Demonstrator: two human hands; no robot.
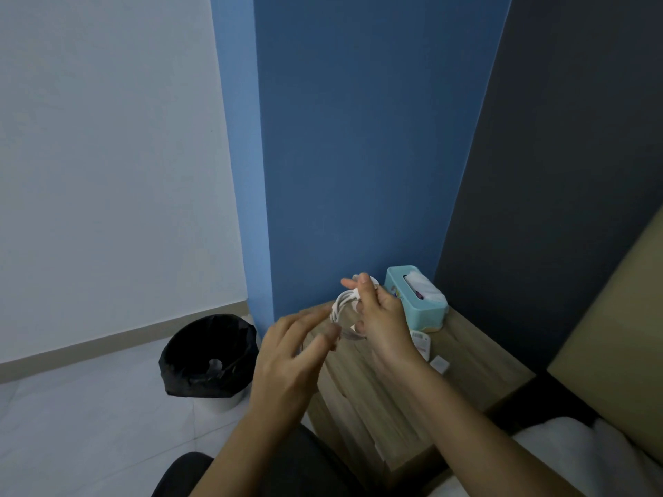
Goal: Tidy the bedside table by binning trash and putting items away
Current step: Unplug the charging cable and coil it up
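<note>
My right hand (380,317) holds a coiled white cable (342,306) above the wooden bedside table (477,364), thumb and fingers pinching the loops. My left hand (290,353) hovers just left of the coil, blurred, its fingers apart; the fingertips are close to the cable's loose end, and I cannot tell whether they touch it. On the table lie a teal tissue box (418,297) at the back, a small white packet (421,342) and a small white cube (440,364), partly hidden by my right wrist.
A round bin (210,360) lined with a black bag stands on the tiled floor left of the table, with a bit of pale trash inside. A blue wall pillar rises behind the table. White bedding (574,450) and a tan headboard lie at the right.
</note>
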